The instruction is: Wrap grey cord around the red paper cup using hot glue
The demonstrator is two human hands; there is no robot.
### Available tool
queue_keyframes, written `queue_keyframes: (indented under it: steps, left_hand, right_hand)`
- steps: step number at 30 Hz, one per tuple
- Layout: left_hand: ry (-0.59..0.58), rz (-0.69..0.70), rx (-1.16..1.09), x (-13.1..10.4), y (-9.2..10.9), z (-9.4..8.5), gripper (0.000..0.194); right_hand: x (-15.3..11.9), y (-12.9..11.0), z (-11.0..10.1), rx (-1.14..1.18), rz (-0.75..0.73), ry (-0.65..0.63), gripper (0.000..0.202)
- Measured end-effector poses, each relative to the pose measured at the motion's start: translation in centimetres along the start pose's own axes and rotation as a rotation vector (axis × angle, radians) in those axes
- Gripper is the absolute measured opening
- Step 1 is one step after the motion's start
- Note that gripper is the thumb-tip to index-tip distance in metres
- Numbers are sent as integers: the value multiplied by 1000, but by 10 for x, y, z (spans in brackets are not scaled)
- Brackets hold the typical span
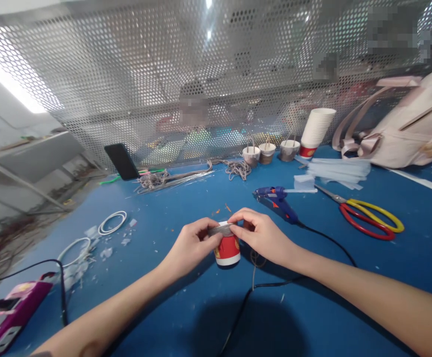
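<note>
Between my two hands stands a red and white paper cup (pixel 227 252), its upper part wrapped with a band of grey cord (pixel 221 229). My left hand (pixel 195 243) is closed on the cup's left side, thumb on the front of the band and fingers behind the rim. From the right, my right hand (pixel 262 233) pinches the cord at the rim with thumb and fingers. A loose tail of cord (pixel 254 272) hangs down to the table beside the cup. The fingertips behind the rim are partly hidden.
A blue glue gun (pixel 277 198) and red-yellow scissors (pixel 372 218) lie right. Behind are cord-wrapped cups (pixel 267 153), stacked paper cups (pixel 317 129), glue sticks (pixel 338 171), a bag (pixel 405 129), tangled cord (pixel 238 169) and a phone (pixel 122 161). A purple power strip (pixel 18 312) sits left; black cable (pixel 240 312) crosses the front.
</note>
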State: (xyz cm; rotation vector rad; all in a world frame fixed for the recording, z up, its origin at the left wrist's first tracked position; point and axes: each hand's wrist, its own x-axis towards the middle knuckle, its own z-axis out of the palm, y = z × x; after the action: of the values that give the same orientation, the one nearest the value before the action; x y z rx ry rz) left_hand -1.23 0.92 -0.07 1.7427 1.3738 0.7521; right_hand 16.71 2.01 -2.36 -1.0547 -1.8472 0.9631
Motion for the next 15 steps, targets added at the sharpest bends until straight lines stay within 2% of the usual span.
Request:
queue_keyframes:
  steps: [4, 8, 13, 15]
  left_hand:
    - [60, 27, -9, -1, 0, -1, 17]
    - [200, 53, -46, 2, -2, -4, 15]
    - [325, 41, -130, 11, -12, -7, 16]
    - [337, 33, -148, 12, -17, -6, 17]
  right_hand:
    - [-1, 0, -3, 13, -7, 15, 15]
    - [-5, -5, -9, -5, -9, 59, 20]
    - [-19, 1, -21, -143, 38, -73, 22]
    - [-29, 10, -27, -218, 10, -74, 21]
